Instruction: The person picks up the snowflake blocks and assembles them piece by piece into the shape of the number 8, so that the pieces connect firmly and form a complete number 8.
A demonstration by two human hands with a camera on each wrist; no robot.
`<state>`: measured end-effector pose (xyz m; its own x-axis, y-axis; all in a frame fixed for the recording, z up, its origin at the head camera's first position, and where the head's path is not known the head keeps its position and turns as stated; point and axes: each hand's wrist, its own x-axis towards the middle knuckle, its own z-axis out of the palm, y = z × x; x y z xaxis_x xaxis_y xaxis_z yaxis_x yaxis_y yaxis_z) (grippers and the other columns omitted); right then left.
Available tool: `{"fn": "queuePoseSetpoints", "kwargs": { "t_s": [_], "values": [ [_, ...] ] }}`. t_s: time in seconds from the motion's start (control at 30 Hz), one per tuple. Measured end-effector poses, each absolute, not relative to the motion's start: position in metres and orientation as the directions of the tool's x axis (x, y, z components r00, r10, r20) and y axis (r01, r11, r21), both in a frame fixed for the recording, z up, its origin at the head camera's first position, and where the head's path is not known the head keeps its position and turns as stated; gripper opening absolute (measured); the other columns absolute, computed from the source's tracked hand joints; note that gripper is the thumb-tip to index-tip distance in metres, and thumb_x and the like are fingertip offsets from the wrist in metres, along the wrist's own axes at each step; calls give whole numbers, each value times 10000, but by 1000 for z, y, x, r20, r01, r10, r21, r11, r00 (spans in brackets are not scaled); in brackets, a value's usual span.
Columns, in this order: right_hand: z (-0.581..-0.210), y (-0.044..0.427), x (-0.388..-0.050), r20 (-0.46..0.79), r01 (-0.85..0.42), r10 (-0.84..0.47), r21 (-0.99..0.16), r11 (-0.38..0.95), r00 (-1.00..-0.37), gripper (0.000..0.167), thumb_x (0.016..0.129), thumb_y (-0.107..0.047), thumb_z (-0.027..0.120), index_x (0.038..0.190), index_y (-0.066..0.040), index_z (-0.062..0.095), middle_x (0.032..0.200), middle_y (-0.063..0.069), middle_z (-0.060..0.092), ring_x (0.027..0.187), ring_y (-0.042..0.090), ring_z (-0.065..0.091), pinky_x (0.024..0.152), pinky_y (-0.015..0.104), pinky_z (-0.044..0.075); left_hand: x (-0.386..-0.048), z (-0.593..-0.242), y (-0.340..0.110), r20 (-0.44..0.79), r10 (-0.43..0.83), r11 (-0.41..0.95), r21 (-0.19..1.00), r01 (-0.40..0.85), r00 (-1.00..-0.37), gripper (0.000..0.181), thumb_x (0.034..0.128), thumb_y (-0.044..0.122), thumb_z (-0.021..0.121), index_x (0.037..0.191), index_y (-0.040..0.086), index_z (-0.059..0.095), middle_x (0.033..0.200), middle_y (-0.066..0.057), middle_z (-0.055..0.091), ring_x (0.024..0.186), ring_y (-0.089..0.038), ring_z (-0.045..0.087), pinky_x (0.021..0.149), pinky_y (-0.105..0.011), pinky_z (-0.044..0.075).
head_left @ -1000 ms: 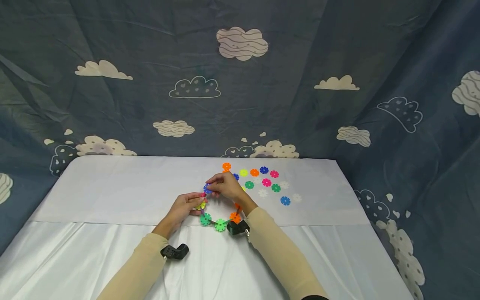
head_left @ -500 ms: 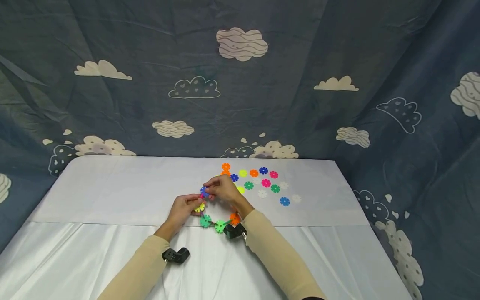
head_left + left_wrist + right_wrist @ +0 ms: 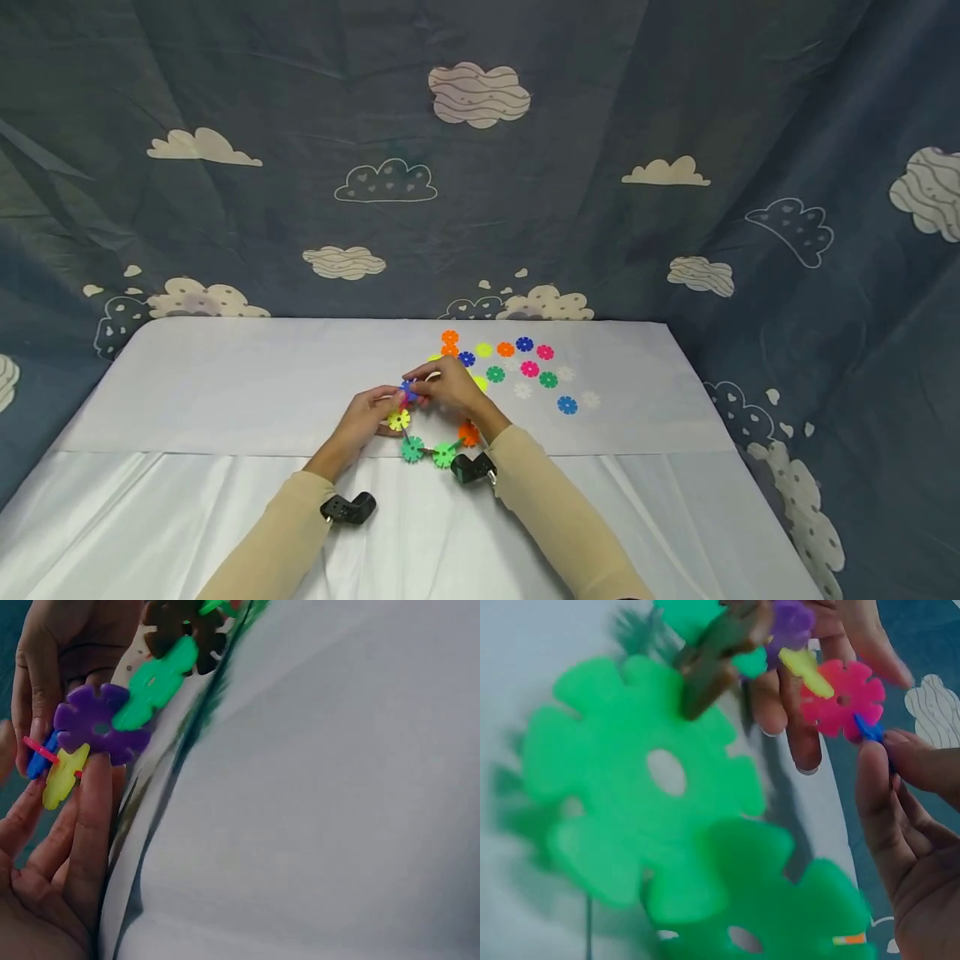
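Note:
A chain of slotted plastic snowflake discs hangs between both hands over the white table. In the head view my left hand [image 3: 363, 419] grips the chain by its upper left part, around a yellow disc [image 3: 399, 419] and a pink disc [image 3: 859, 690]. My right hand [image 3: 452, 387] pinches a blue disc [image 3: 408, 389] between thumb and fingers. In the right wrist view the blue disc [image 3: 868, 729] meets the pink disc's edge. Purple [image 3: 79, 720], brown [image 3: 169, 630] and green discs [image 3: 412, 449] follow down the chain to an orange disc [image 3: 468, 433]; the right forearm partly hides that side.
Loose discs lie on the table [image 3: 247, 375] beyond and right of the right hand, among them an orange disc [image 3: 506, 349], a green disc [image 3: 548, 380] and a light blue disc [image 3: 567, 405]. A dark cloud-print curtain [image 3: 525, 233] stands behind the table.
Both hands keep hold of the chain. The right hand has shifted slightly left and down with the blue disc, closer to the left hand's fingertips. The head view has tilted slightly.

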<state>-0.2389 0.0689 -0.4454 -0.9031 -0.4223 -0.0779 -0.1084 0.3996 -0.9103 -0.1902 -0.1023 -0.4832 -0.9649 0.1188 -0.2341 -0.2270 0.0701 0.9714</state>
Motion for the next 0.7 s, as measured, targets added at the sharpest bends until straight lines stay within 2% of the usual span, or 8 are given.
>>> {"fn": "queuePoseSetpoints", "kwargs": {
  "t_s": [0.13, 0.23, 0.37, 0.53, 0.7],
  "values": [
    [-442, 81, -243, -52, -147, -425, -895, 421, -904, 204, 914, -71, 657, 1101, -17, 718, 948, 104, 652, 663, 230, 634, 622, 301, 559, -192, -483, -100, -233, 59, 76, 971, -229, -971, 289, 978, 140, 568, 1177, -69, 576, 940, -70, 684, 711, -89, 585, 573, -243, 528],
    [-440, 99, -254, -13, -166, -327, -843, 511, -945, 205, 895, -104, 691, 1081, -21, 720, 936, 92, 662, 746, 252, 608, 674, 290, 540, -194, -483, -98, -235, 23, 74, 970, -233, -972, 274, 960, 111, 585, 1164, -72, 580, 901, -46, 685, 685, -79, 571, 536, -224, 501],
    [-443, 117, -265, -71, -84, -199, -735, 673, -977, 158, 851, -123, 745, 995, -60, 742, 873, 46, 643, 791, 186, 540, 696, 263, 474, -199, -480, -97, -230, -2, 104, 968, -229, -973, 259, 948, 108, 592, 1132, -75, 593, 860, -31, 676, 699, -76, 561, 588, -206, 482],
    [-449, 116, -265, -191, -116, -292, -619, 777, -937, 218, 785, -152, 812, 983, -87, 747, 904, 43, 624, 851, 200, 544, 793, 312, 498, -205, -481, -94, -238, 2, 117, 965, -236, -971, 253, 951, 103, 577, 1135, -69, 604, 910, -75, 694, 748, -74, 582, 676, -193, 476],
    [-450, 113, -264, -212, -134, -307, -579, 804, -928, 202, 780, -104, 810, 956, -73, 715, 916, 45, 625, 876, 207, 555, 874, 347, 506, -210, -483, -91, -255, 29, 119, 961, -250, -967, 277, 963, 124, 567, 1160, -68, 607, 974, -97, 688, 790, -82, 577, 707, -191, 475]
  ]
}}
